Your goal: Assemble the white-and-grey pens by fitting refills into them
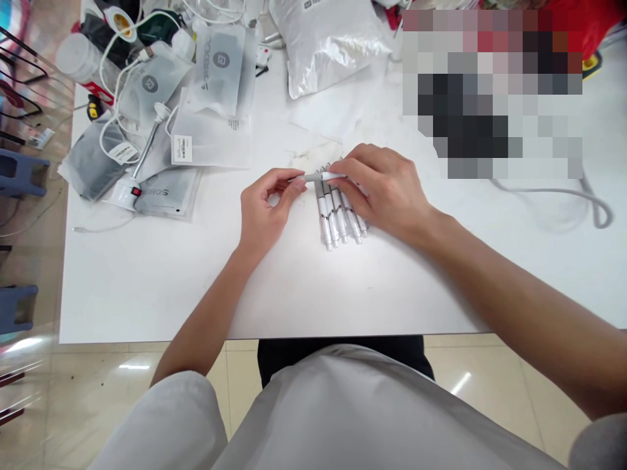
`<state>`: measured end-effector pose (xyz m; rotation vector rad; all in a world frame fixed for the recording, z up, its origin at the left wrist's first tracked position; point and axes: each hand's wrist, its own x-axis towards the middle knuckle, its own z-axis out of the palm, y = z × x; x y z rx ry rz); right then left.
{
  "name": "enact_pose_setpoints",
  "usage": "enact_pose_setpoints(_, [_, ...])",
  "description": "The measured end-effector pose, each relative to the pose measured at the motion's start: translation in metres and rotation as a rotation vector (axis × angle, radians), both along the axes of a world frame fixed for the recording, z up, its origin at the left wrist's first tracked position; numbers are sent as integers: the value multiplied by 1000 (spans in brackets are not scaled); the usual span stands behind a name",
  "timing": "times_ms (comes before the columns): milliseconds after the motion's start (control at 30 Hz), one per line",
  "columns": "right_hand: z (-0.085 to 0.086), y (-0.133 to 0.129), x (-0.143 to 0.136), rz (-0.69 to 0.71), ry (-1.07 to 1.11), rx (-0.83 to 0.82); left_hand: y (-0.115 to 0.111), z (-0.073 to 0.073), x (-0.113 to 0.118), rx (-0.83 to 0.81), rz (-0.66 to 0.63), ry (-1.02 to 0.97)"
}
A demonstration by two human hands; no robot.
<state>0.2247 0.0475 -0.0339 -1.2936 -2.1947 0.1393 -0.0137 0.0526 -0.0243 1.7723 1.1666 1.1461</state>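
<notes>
A white and grey pen (316, 177) is held level between my two hands, above the white table (274, 281). My left hand (268, 202) pinches its grey end with thumb and fingertips. The white end sits between the thumb and fingers of my right hand (385, 186), which partly hides it. Beneath the held pen and the right hand lie several white and silver pens (337, 219), side by side and pointing away from me. Their far ends are partly covered by my right hand.
Clear-bagged packages (215, 72), a lamp-like stand (151, 134), a tape roll (120, 23) and white cables crowd the back left. A large white plastic bag (333, 46) lies at the back. A grey cable (548, 190) runs along the right, below a blurred-out area. Blue stools (22, 171) stand left.
</notes>
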Motion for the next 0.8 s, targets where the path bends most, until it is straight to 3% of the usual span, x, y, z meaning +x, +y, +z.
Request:
enact_pose_setpoints(400, [9,-2,0,43,70,-61,0,3,-3,70,30,24])
enact_pose_setpoints(667, [19,1,1,4,639,-291,-3,6,2,25,20,-41])
enact_pose_setpoints(800, [12,11,1,23,835,-362,-6,8,2,22,-3,-13])
